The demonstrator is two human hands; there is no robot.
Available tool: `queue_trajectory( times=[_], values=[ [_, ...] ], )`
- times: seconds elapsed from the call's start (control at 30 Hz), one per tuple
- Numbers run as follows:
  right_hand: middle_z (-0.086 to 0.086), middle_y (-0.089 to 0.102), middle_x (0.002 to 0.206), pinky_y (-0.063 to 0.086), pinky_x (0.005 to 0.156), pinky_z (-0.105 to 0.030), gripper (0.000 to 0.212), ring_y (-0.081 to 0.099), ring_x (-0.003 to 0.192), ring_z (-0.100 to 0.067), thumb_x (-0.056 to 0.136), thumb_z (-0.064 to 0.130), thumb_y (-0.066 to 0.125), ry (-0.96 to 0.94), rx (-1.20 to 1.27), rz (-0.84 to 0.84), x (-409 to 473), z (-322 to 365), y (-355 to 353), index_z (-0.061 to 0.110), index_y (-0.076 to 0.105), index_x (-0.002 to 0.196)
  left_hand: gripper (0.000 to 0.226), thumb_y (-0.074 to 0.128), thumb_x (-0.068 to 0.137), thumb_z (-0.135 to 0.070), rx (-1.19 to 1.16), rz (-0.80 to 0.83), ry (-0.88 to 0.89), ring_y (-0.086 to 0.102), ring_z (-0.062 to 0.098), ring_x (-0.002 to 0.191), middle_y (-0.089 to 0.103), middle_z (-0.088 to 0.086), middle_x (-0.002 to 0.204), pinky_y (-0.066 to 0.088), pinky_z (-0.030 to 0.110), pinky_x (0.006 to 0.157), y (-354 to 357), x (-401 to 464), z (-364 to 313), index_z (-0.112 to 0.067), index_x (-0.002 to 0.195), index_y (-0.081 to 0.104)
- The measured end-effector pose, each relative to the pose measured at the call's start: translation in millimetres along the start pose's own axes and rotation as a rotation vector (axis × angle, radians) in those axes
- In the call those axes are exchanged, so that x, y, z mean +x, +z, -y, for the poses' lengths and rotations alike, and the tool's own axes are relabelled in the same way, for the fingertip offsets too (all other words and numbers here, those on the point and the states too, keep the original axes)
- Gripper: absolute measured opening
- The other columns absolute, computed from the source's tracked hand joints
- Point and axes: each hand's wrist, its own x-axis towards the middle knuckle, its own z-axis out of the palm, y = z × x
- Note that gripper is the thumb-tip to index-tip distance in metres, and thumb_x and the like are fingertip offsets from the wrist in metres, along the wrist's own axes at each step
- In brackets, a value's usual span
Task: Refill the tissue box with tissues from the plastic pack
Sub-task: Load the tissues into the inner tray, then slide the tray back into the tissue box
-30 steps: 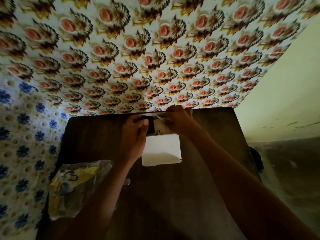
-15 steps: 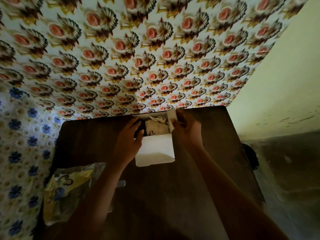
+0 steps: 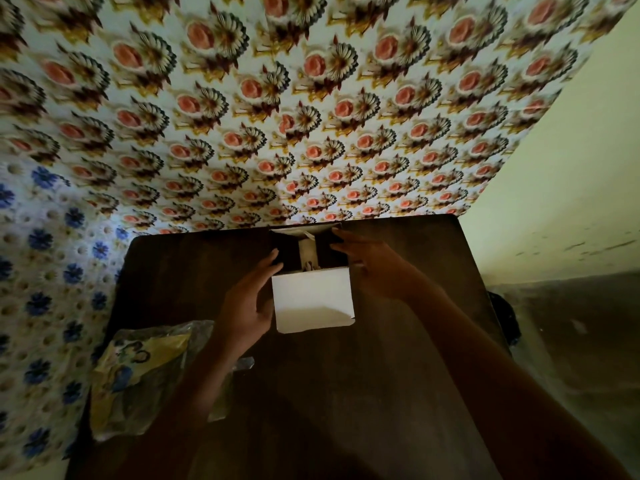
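A tissue box (image 3: 313,271) stands open at the far middle of the dark wooden table (image 3: 346,393), its white flap folded toward me and two dark side flaps folded in over the opening. Through the gap between them I see pale tissue inside. My left hand (image 3: 251,299) rests against the box's left side, fingers spread. My right hand (image 3: 372,268) touches the right side, its fingertips on the right dark flap. A crumpled clear and yellow plastic pack (image 3: 138,379) lies at the near left of the table, partly under my left forearm.
A flowered wall (image 3: 311,116) rises right behind the table's far edge. A blue-flowered covering (image 3: 45,271) fills the left. To the right are a plain pale wall and a dark object (image 3: 504,317) below the table's edge.
The two dark side flaps have come down over the box's opening, covering most of the tissues. Both hands have shifted from the top opening to the box's sides.
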Motion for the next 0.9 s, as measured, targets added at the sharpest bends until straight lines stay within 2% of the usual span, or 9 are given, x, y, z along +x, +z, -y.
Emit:
queue_trajectory(
  times=[0.1, 0.17, 0.27, 0.37, 0.47, 0.53, 0.6, 0.73, 0.9],
  values=[
    [0.009, 0.011, 0.166, 0.054, 0.094, -0.026, 0.085, 0.046, 0.13, -0.01, 0.087, 0.007, 0.071, -0.04, 0.002, 0.053, -3.8, -5.9, -0.6, 0.039, 0.027, 0.153, 0.085, 0.078, 0.081, -0.002, -0.094, 0.023, -0.09, 0.03, 0.006, 0.146, 0.031, -0.01, 0.161, 0.046, 0.02, 0.107, -7.2, 0.6, -8.2, -0.031, 0.152, 0.04],
    [0.008, 0.022, 0.162, 0.051, 0.101, -0.025, 0.088, 0.038, 0.133, -0.006, 0.085, 0.006, 0.074, -0.041, 0.098, 0.022, -6.6, -6.6, -0.9, 0.035, 0.028, 0.153, 0.084, 0.079, 0.082, -0.008, -0.146, 0.046, -0.136, 0.033, 0.002, 0.143, 0.035, -0.014, 0.158, 0.042, 0.002, 0.096, -14.3, 5.4, -15.3, -0.036, 0.15, 0.04],
    [0.009, 0.042, 0.143, 0.046, 0.1, -0.01, 0.083, 0.042, 0.125, 0.007, 0.081, 0.0, 0.077, -0.029, 0.352, -0.076, -10.0, -1.5, 0.4, 0.015, 0.033, 0.15, 0.071, 0.079, 0.084, -0.02, -0.231, 0.03, -0.133, 0.048, -0.01, 0.13, 0.049, -0.029, 0.139, 0.045, 0.019, 0.106, -18.6, 14.4, -25.4, -0.029, 0.147, 0.046],
    [0.003, 0.05, 0.145, 0.052, 0.09, -0.01, 0.089, 0.046, 0.129, 0.002, 0.086, 0.013, 0.075, -0.019, 0.421, -0.175, -8.5, 7.9, 3.5, 0.025, 0.02, 0.155, 0.073, 0.075, 0.089, -0.023, -0.254, -0.064, -0.177, 0.047, -0.032, 0.111, 0.05, -0.032, 0.129, 0.045, 0.004, 0.096, -18.9, 24.3, -42.6, -0.024, 0.152, 0.039],
    [-0.001, 0.061, 0.137, 0.057, 0.093, -0.032, 0.095, 0.059, 0.123, -0.013, 0.09, 0.015, 0.071, 0.025, 0.464, -0.24, -7.3, 15.8, 5.1, 0.047, 0.007, 0.153, 0.072, 0.071, 0.093, -0.019, -0.26, -0.123, -0.178, 0.051, -0.017, 0.121, 0.055, -0.017, 0.135, 0.051, 0.009, 0.092, -19.3, 33.5, -48.7, -0.024, 0.153, 0.032],
    [0.001, 0.06, 0.138, 0.056, 0.092, -0.033, 0.085, 0.059, 0.121, -0.011, 0.093, 0.015, 0.067, 0.024, 0.412, -0.247, -6.1, 17.0, 4.0, 0.045, 0.015, 0.152, 0.058, 0.069, 0.094, -0.025, -0.192, -0.139, -0.123, 0.061, 0.001, 0.122, 0.061, -0.007, 0.136, 0.061, 0.029, 0.091, -18.9, 39.9, -44.3, -0.027, 0.144, 0.041],
    [0.002, 0.059, 0.138, 0.057, 0.092, -0.036, 0.071, 0.059, 0.123, -0.014, 0.094, 0.013, 0.065, 0.03, 0.412, -0.221, -4.4, 16.9, 1.8, 0.038, 0.027, 0.149, 0.049, 0.07, 0.093, -0.026, -0.101, -0.171, -0.11, 0.062, 0.009, 0.12, 0.063, -0.003, 0.132, 0.057, 0.029, 0.095, -19.1, 46.2, -40.4, -0.023, 0.138, 0.05],
    [0.003, 0.059, 0.133, 0.053, 0.089, -0.022, 0.069, 0.056, 0.119, -0.009, 0.089, 0.003, 0.068, 0.081, 0.46, -0.189, 7.7, 10.6, 1.4, 0.028, 0.038, 0.146, 0.048, 0.072, 0.092, -0.028, -0.025, -0.13, -0.14, 0.058, 0.013, 0.121, 0.064, -0.001, 0.131, 0.046, 0.025, 0.096, -21.2, 60.3, -40.6, -0.017, 0.136, 0.055],
    [-0.005, 0.058, 0.133, 0.05, 0.09, -0.019, 0.07, 0.057, 0.124, -0.018, 0.08, 0.0, 0.076, 0.118, 0.385, -0.156, 25.8, 2.7, -0.9, 0.017, 0.045, 0.141, 0.046, 0.072, 0.09, -0.019, -0.092, -0.007, -0.231, 0.054, 0.014, 0.119, 0.057, 0.008, 0.133, 0.046, 0.022, 0.085, -20.7, 79.7, -35.3, -0.013, 0.132, 0.055]
  ],
)
